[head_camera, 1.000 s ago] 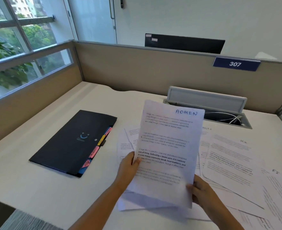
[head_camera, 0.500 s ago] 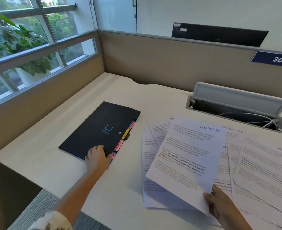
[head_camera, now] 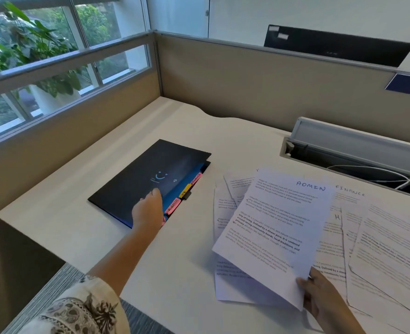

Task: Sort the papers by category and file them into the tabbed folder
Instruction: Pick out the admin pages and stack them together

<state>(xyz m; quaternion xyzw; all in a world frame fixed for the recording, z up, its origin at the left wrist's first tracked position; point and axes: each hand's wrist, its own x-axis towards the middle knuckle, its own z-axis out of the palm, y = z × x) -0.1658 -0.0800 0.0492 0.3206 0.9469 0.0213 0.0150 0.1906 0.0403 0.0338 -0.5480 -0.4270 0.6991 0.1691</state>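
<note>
While the right hand (head_camera: 319, 295) pinches the near corner of a white printed sheet marked ADMIN (head_camera: 275, 235), holding it above the loose white papers (head_camera: 380, 249) spread on the pale desk (head_camera: 194, 268), the left hand (head_camera: 148, 210) grips the front cover of the dark navy tabbed folder (head_camera: 151, 179), fingers curled under its edge so it's lifted a bit. Blue inside shows, plus pink and yellow tabs (head_camera: 183, 194) along the right side; one reads Admin. Folder sits left of the papers, a bare strip of desk between them. Farther back, a grey cable tray (head_camera: 358, 150) with its lid up holds white cables. Papers run off the right edge, and a blue sign (head_camera: 408, 86) on the beige partition (head_camera: 259, 85) is cut off.
</note>
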